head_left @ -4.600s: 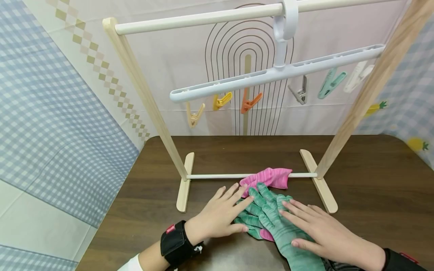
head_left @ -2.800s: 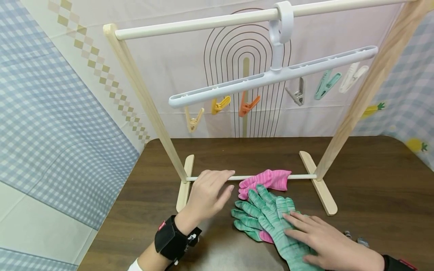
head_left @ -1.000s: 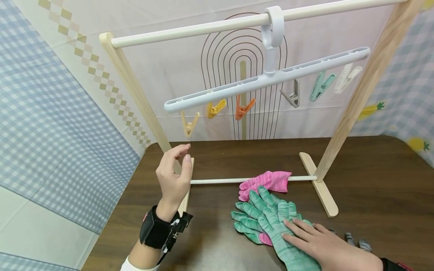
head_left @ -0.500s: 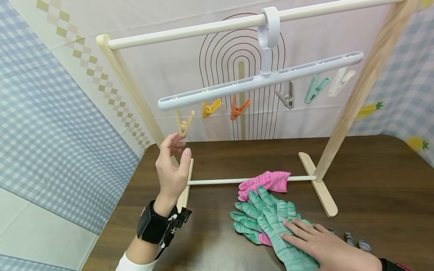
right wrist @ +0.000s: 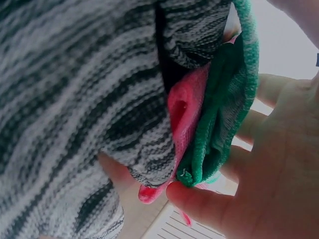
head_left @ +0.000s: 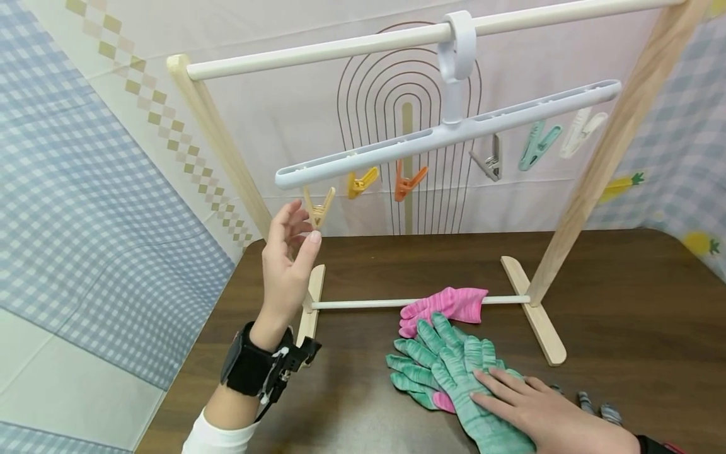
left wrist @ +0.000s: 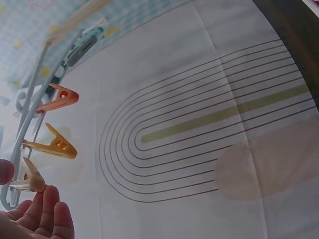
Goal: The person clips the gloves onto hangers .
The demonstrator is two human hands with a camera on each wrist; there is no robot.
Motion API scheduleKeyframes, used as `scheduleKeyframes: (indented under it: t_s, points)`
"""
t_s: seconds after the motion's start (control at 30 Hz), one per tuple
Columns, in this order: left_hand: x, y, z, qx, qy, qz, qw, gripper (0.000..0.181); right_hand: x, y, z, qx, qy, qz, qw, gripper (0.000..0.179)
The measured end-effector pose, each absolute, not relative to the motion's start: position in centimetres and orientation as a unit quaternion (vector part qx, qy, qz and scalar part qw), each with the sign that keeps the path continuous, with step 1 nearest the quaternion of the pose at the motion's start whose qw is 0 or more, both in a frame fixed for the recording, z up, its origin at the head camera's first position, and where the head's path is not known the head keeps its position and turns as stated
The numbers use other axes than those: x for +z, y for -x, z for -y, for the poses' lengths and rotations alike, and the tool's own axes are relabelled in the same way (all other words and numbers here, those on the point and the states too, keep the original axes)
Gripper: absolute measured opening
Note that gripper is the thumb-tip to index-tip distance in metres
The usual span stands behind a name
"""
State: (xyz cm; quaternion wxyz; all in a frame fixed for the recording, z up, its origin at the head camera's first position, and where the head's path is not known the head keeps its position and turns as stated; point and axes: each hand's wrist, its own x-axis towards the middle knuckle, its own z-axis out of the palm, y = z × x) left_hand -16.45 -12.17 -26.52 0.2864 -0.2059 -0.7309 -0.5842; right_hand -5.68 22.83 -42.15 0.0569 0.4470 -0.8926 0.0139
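Observation:
In the head view my left hand [head_left: 286, 255] is raised at the left end of the white hanger [head_left: 448, 133], beside a beige clothespin [head_left: 318, 209]. Its fingertips are right at the clothespin, and the thumb stands apart from the fingers. The left wrist view has the same beige clothespin [left wrist: 31, 178] just above the fingertips. My right hand [head_left: 535, 403] lies with straight fingers on a green striped glove [head_left: 471, 384] that tops a small pile. Seen from the right wrist, a black-and-white striped glove [right wrist: 75, 99], a pink glove [right wrist: 187, 107] and green cuffs bunch together near the thumb.
The hanger hooks over the top bar [head_left: 317, 52] of a wooden rack. Along it hang yellow [head_left: 362, 183], orange [head_left: 409, 181], grey [head_left: 490, 162], teal [head_left: 537, 148] and white [head_left: 581, 133] clothespins. Another pink glove [head_left: 448, 309] lies across the rack's lower rod [head_left: 363, 304].
My left hand has left the gloves, moved left past the rack's foot and risen to the beige clothespin. My right hand has stayed on the green glove, with its palm settling lower.

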Motion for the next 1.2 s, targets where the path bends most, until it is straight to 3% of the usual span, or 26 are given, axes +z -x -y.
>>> scheduleKeyframes:
  t_s: [0.67,0.97,1.2]
  points:
    - [-24.2,16.5,11.9,-0.629,0.23,0.706,0.23,0.039,-42.4,5.5,-22.8,-0.003,-0.445,0.893,0.075,0.088]
    - [-23.5,16.6,11.8,-0.634,0.258,0.694,0.223,0.028,-43.0,5.5,-22.5,0.028,-0.433,0.901,0.011,0.082]
    - [-23.1,16.4,11.9,-0.63,0.255,0.699,0.223,0.027,-43.4,5.3,-22.0,-0.042,-0.456,0.881,0.124,0.08]
